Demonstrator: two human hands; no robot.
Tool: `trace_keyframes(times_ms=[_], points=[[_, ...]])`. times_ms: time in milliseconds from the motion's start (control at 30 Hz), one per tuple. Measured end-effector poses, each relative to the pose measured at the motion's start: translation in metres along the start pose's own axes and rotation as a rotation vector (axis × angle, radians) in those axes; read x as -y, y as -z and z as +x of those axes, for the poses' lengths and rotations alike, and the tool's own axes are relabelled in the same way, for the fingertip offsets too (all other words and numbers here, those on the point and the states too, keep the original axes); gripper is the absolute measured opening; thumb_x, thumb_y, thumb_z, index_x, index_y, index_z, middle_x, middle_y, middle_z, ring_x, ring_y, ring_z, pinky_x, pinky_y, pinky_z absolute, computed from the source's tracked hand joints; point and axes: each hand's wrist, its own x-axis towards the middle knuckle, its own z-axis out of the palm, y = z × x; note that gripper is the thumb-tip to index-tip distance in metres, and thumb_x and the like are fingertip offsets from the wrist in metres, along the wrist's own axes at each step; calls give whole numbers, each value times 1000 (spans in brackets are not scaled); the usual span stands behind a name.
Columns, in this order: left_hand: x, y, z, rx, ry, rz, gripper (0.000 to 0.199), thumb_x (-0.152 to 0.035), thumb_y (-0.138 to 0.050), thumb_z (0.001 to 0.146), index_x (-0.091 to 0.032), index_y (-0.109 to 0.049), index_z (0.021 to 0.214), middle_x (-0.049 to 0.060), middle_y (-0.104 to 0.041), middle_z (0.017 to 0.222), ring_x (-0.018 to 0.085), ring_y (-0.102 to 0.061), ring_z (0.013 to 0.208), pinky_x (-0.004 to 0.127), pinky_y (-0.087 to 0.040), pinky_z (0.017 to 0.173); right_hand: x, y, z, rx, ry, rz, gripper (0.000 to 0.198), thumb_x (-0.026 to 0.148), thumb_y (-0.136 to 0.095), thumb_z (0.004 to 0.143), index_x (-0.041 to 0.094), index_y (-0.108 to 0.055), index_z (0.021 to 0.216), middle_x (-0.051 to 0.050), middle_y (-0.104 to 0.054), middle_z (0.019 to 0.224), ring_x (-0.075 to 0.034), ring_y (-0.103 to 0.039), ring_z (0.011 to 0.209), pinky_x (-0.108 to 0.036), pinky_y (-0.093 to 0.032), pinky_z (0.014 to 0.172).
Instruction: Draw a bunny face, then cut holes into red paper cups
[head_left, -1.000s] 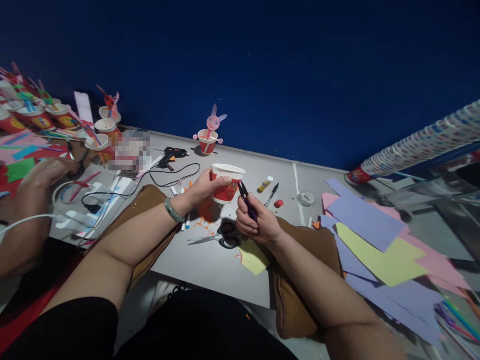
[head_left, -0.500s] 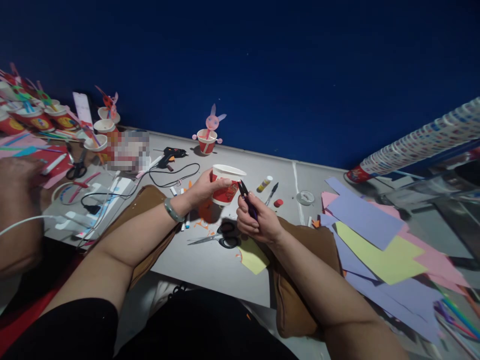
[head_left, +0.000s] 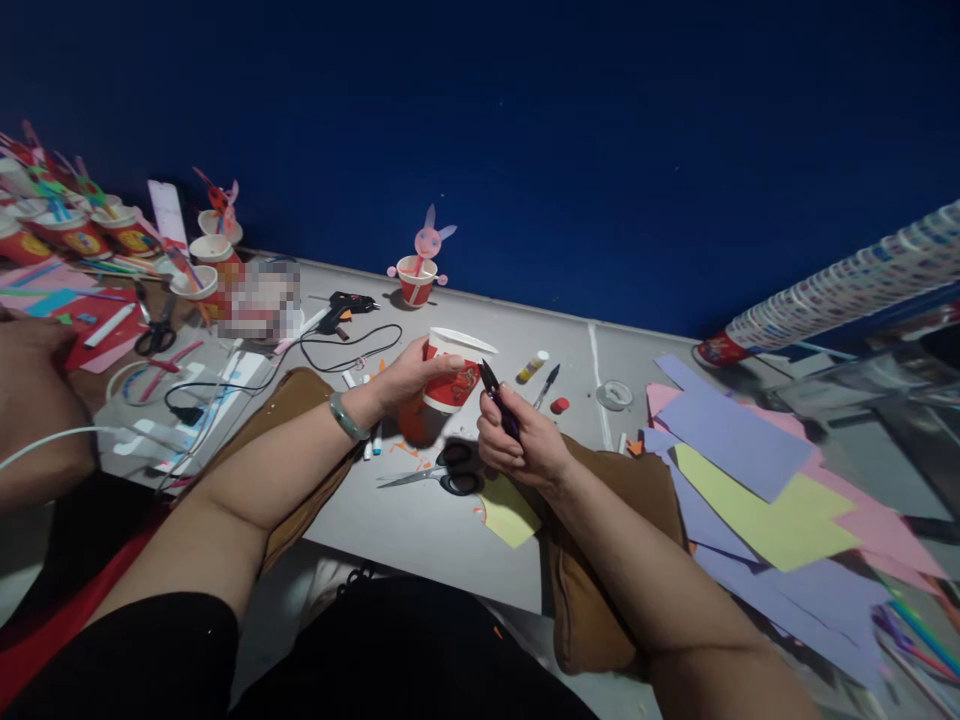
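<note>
My left hand (head_left: 412,378) is closed around the side of a red paper cup (head_left: 455,378) with a white rim, its thumb across the printed front. The cup is tilted above the table. In my right hand (head_left: 519,440) is a pair of pliers (head_left: 491,380) with dark pointed jaws and purplish handles, the fingers wrapped round them. The jaw tips are at the cup's right side, by the rim; whether they touch it I cannot tell. Below the hands lie black-handled scissors (head_left: 457,470) and a yellow paper piece (head_left: 510,512).
A glue gun (head_left: 349,310) with its cord lies at left, behind it a cup with a pink rabbit figure (head_left: 417,280). Glue stick (head_left: 532,366), pen (head_left: 547,385) and tape roll (head_left: 615,395) are at right, near coloured paper (head_left: 735,430) and stacked cups (head_left: 840,285). Another person's arm (head_left: 45,420) is at left.
Both hands keep their hold, with the cup and pliers almost unmoved. The view has shifted very slightly, and the other person's arm at the left has moved a little.
</note>
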Motion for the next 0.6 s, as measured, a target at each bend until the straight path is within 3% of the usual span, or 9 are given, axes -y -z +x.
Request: trace_keyframes(times_ms=[600], points=[[-5, 0, -1, 19, 13, -11, 61, -48, -88, 60, -9, -68, 103, 12, -75, 94, 20, -69, 86, 31, -51, 79, -1, -1, -1, 13, 13, 0, 39, 54, -46, 97, 22, -42, 75, 12, -34, 39, -4, -15, 29, -14, -20, 32]])
